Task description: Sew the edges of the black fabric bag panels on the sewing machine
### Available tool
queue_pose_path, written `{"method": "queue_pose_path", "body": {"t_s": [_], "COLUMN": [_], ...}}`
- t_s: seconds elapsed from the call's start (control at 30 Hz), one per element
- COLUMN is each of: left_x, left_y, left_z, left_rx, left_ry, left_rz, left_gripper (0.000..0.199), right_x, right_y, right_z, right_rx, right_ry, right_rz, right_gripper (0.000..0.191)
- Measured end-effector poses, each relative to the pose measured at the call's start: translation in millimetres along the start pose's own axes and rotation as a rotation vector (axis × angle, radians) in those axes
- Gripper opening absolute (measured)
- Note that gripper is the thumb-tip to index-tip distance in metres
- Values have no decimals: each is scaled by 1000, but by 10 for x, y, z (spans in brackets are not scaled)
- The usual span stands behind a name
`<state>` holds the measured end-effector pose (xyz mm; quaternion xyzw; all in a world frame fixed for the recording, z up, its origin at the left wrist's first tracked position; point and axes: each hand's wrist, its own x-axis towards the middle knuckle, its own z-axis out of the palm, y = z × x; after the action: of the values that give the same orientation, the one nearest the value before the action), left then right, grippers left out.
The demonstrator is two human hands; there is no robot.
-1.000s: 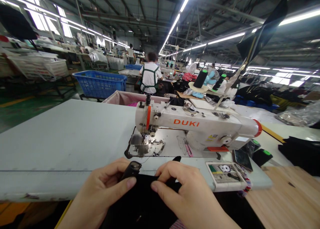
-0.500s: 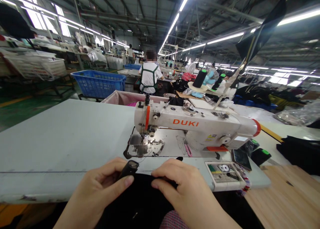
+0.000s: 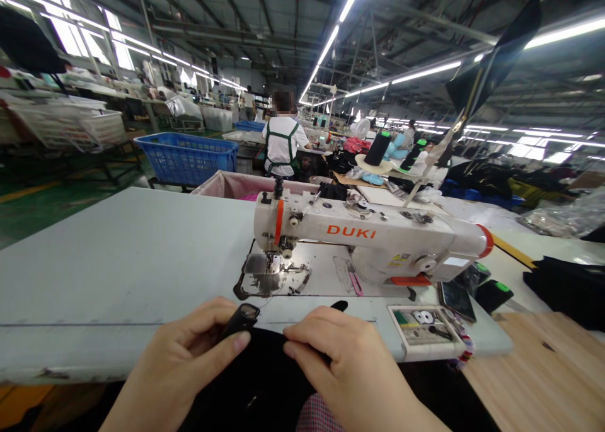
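Black fabric (image 3: 265,369) hangs between my hands at the table's front edge, its lower part over my lap. My left hand (image 3: 198,344) is closed on its left side, thumb on top, where a rolled black end with a greyish opening sticks up past the fingers. With thumb and fingertips pinched, my right hand (image 3: 335,350) grips the fabric's upper edge. A small dark tip pokes out behind its knuckles. Just beyond both hands stands a white sewing machine (image 3: 350,230), its needle area apart from the fabric.
Pink thread snips (image 3: 355,283) lie on the machine bed. A small parts tray (image 3: 425,332) is set into the table (image 3: 118,262) at right, with a phone (image 3: 456,300) and black thread cones behind it. Beyond are a blue basket (image 3: 189,155) and a co-worker (image 3: 282,142) facing away.
Both hands have shifted very slightly left with the fabric, still gripping it. More of the dark tip behind my right hand shows. The machine and table things stay put.
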<state>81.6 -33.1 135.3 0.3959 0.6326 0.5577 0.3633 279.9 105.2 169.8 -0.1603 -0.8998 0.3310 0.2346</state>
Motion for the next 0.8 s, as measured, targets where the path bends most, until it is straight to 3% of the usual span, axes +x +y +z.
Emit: {"method": "queue_pose_path", "body": {"t_s": [0.1,0.2,0.27,0.33,0.43,0.5,0.6,0.73,0.8], "left_x": [1,14,66,177,457,700,1095,1611,1860], "left_y": [-12,135,353,600,765,622,127,-485,-632], "left_z": [-30,-241,-467,-680,-837,-833,-777,-723,-704], "left_rx": [47,106,187,364,617,720,790,882,920], "left_ry": [-5,-50,-156,-208,-404,-477,-494,-463,-404], "left_rz": [50,34,-28,-2,1,-41,-80,-90,-60], "left_gripper": [29,33,34,37,37,35,33,29,32], "right_x": [25,89,138,180,218,237,295,516,693], "right_y": [-35,-175,-287,-346,-240,-47,317,757,928], "right_z": [-16,-47,-23,83,414,688,1021,1223,1265], "right_rx": [-121,-123,22,252,527,543,422,-3,-175], "right_ry": [3,-21,-86,-131,-88,-19,-8,-119,-138], "right_rz": [-9,13,61,125,164,159,69,-172,-219], "right_gripper": [9,19,22,20,18,17,24,52,48]}}
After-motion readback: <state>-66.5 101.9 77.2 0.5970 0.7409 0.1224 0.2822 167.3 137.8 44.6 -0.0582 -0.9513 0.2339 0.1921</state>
